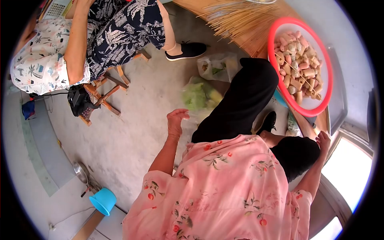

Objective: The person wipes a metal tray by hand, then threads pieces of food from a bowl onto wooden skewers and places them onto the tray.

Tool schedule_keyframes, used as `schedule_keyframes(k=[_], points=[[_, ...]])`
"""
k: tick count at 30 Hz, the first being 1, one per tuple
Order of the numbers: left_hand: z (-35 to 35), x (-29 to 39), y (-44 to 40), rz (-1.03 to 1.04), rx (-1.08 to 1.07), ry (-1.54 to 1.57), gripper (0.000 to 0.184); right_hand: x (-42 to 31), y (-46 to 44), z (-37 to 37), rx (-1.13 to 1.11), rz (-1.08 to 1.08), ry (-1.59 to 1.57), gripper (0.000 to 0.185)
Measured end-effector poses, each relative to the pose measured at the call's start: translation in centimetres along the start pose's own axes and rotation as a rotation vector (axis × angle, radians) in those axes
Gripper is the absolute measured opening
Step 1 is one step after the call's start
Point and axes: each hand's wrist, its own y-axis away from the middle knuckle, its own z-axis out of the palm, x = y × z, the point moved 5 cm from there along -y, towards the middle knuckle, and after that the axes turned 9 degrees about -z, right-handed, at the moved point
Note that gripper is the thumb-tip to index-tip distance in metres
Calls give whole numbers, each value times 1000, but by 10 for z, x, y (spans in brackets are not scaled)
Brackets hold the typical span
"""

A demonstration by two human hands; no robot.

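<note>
In the upper right of the frame, a basin (329,78) with a red rim and a pale inside is heaped with short food pieces (298,64), some pink, some tan. A thin stick (300,76) lies slanting across the heap. Beside the basin, at top centre, many loose sticks (240,20) are spread on the wooden table (252,43). A grey tray (339,90) sits just right of the basin.

On the floor near the centre lies a clear bag (196,96) with something leafy and green inside; just above it, a whitish bag (218,66) also shows some green. A blue bucket (104,201) stands at lower left; its inside is hidden.

The left hand (177,119), left of centre, is raised with bent elbow, fingers loosely curled toward the right, holding nothing visible. The right hand (323,140) is low at the right, near the table's edge, fingers bent; whether it grips anything, I cannot tell.
</note>
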Motion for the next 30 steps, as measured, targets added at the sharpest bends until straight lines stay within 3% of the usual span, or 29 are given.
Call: schedule_keyframes(k=[3,8,12,17,21,23,25,27,30], points=[[9,13,-11,-139,-60,133,15,-6,1,3,-10,-9,-4,34],[29,71,0,-34,-26,457,14,-11,6,5,-7,-22,-18,33],[28,70,-7,-65,-72,487,16,-9,10,5,-6,-22,-30,33],[-3,103,-8,95,59,635,16,4,0,2,-50,-8,-20,34],[-16,114,-12,70,139,731,15,16,-16,-4,-57,-49,-29,35],[-21,108,-17,59,191,737,15,-2,-17,-20,334,-534,440,36],[-29,100,-19,46,250,741,14,-88,25,-1,409,-470,430,35],[-45,93,-16,83,366,596,13,-149,57,14,491,-554,43,34],[-70,67,-18,90,406,455,12,-246,119,39,424,-588,-125,32]])
